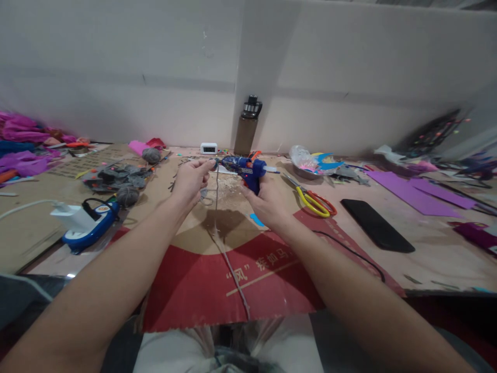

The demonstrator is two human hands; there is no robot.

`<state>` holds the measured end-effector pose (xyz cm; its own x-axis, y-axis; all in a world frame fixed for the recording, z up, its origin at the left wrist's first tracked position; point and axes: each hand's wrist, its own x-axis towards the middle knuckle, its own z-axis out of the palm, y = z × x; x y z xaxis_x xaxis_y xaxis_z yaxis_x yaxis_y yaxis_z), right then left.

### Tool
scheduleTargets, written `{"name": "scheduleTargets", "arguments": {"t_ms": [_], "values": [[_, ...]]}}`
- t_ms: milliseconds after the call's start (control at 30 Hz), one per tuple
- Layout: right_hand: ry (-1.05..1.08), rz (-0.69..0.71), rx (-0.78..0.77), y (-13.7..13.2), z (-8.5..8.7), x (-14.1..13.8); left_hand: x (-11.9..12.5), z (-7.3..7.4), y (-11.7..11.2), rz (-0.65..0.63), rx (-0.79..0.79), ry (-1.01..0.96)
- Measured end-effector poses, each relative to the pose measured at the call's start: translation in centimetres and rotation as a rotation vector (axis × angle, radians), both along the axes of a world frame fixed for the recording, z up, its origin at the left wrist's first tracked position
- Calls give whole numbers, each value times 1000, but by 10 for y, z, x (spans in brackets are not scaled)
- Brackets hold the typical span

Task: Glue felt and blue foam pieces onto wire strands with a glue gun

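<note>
My right hand point(266, 199) is wrapped round the grip of a blue hot glue gun point(246, 168), whose nozzle points left. My left hand point(192, 178) is closed in a pinch on a small dark piece point(213, 165) held right at the nozzle tip. A thin grey wire or stem point(229, 259) hangs down from that piece toward me over the red and brown cardboard sheet point(240, 290). The gun's black cord point(349, 251) trails off to the right across the cardboard.
Yellow-handled scissors point(314, 202) and a black phone point(376, 225) lie to the right, purple sheets point(415, 194) beyond. A power strip with a white charger point(87, 225), grey yarn balls point(128, 196) and felt pieces lie left. A bottle point(248, 127) and small clock point(208, 148) stand by the wall.
</note>
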<state>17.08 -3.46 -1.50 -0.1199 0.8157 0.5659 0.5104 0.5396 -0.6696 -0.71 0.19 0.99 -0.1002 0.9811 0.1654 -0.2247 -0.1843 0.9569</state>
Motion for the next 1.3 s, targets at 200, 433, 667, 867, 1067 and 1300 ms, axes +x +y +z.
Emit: {"name": "scheduleTargets", "arguments": {"t_ms": [200,433,667,867,1067,1300], "values": [[-15,18,-39,1,0,1,-1,0,0,-24,10,-3],[305,112,-272,0,4,3,-5,-3,4,-27,-12,-82],[468,-26,-542,33,-5,33,-4,-4,5,-14,-18,-95],[-192,-420,-303,45,-14,61,3,1,-1,9,62,-11],[257,-152,-66,21,13,8,6,-3,-4,111,290,281],[794,242,-531,18,19,-64,6,-2,-6,174,355,369]]}}
